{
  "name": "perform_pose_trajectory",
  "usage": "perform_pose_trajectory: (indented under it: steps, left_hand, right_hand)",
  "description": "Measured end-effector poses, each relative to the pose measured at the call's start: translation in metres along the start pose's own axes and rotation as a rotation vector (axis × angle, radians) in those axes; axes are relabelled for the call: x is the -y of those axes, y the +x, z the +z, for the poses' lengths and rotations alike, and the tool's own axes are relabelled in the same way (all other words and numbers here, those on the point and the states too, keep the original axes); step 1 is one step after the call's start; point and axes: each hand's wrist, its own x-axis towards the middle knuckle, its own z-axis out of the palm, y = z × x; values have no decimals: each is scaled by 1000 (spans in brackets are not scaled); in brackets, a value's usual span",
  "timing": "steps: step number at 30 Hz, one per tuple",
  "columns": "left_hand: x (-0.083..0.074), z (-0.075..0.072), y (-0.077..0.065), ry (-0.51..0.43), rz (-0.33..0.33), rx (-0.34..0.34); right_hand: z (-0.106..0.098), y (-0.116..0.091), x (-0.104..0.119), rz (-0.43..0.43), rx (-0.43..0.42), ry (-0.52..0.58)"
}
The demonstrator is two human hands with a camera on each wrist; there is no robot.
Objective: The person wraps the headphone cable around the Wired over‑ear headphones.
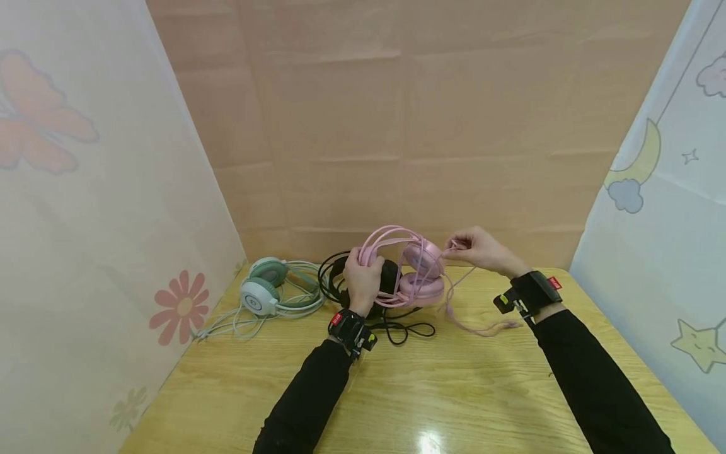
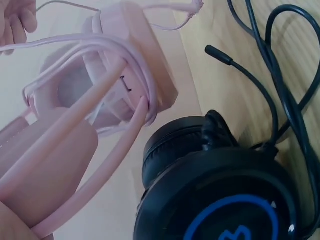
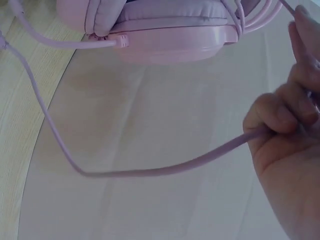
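My left hand (image 1: 363, 280) grips the headband of a pink headset (image 1: 422, 284), holding it up off the table. Its cable winds around the band and ear cup, as the left wrist view shows. To the right, my right hand (image 1: 479, 249) pinches the pink cable (image 3: 165, 171); a loose length droops from the fingers and its end rests on the table. Beneath and behind my left hand lies a black headset (image 2: 220, 195) with a blue ring on its ear cup and a thin microphone (image 2: 218, 54). Part of it is hidden by the hand and the pink headset.
On the left of the wooden table (image 1: 454, 391) lies a white and green headset (image 1: 263, 293) with its cable loosely coiled. The black cable (image 1: 399, 331) loops in front of the black headset. A brown paper backdrop (image 1: 363, 126) stands behind, with patterned panels at both sides.
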Motion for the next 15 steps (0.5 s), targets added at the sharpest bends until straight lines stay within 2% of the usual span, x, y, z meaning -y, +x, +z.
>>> perform_pose_trajectory:
  steps: [3,6,15]
  left_hand:
    - [-2,0,0,6,23,43]
    - [-2,0,0,16,37,72]
    - [3,1,-3,6,46,112]
  right_hand:
    - [-1,4,1,-40,-48,-30]
    - [-3,7,3,-36,-86,-37]
    - [-6,12,1,-5,-96,-16]
